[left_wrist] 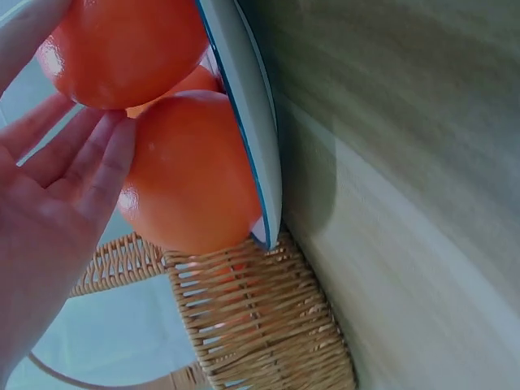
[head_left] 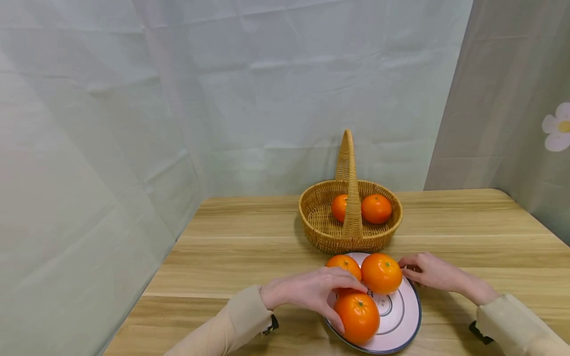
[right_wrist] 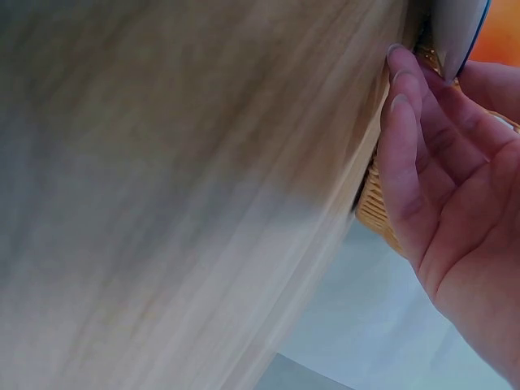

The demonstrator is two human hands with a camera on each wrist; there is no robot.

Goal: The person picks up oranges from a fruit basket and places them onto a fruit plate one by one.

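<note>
My left hand (head_left: 311,291) holds the nearest orange (head_left: 358,316) between thumb and fingers, over the front left part of a white plate (head_left: 403,329) with a blue rim. Behind it on the plate sit two more oranges: one on the left (head_left: 344,264), partly covered by my hand, and one on the right (head_left: 381,273). In the left wrist view, my fingertips lie against the held orange (left_wrist: 130,49), close to the neighbouring orange (left_wrist: 191,175). My right hand (head_left: 434,272) pinches the plate's right rim, its thumb at the edge and its curled fingers (right_wrist: 398,138) low beside the underside.
Right behind the plate stands a wicker basket (head_left: 320,237) with a tall arched handle (head_left: 352,198). Two oranges lie inside, one (head_left: 376,208) right of the handle and one (head_left: 338,207) partly behind it. The wooden table (head_left: 240,247) meets a pale cloth backdrop (head_left: 267,113).
</note>
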